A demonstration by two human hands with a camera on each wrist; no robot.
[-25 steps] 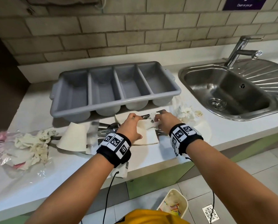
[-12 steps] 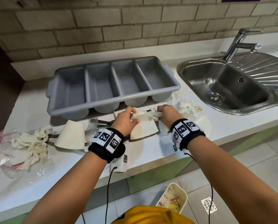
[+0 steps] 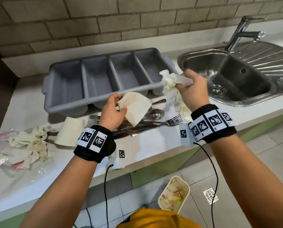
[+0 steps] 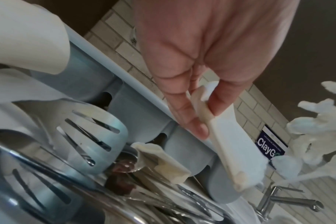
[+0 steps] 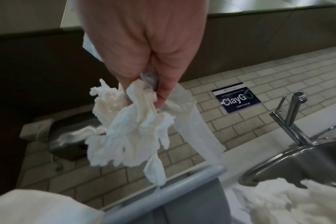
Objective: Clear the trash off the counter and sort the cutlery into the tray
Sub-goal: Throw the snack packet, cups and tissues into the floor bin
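My left hand pinches a flat folded cream paper by one corner, lifted just above the cutlery pile; the same paper shows between thumb and fingers of my left hand in the left wrist view. My right hand grips a crumpled white tissue with a strip of clear plastic, raised over the right end of the grey four-compartment tray. The tissue hangs from my right hand. A fork, a spoon and other metal pieces lie on the white counter.
A steel sink with a tap sits at the right. More crumpled tissue and clear plastic lie at the counter's left, beside a cream paper cone. Another tissue wad rests under my right hand. A small bin stands on the floor.
Both hands have lifted off the counter. The left raised the folded paper, uncovering the cutlery beneath. The right rose up and to the right with the crumpled tissue.
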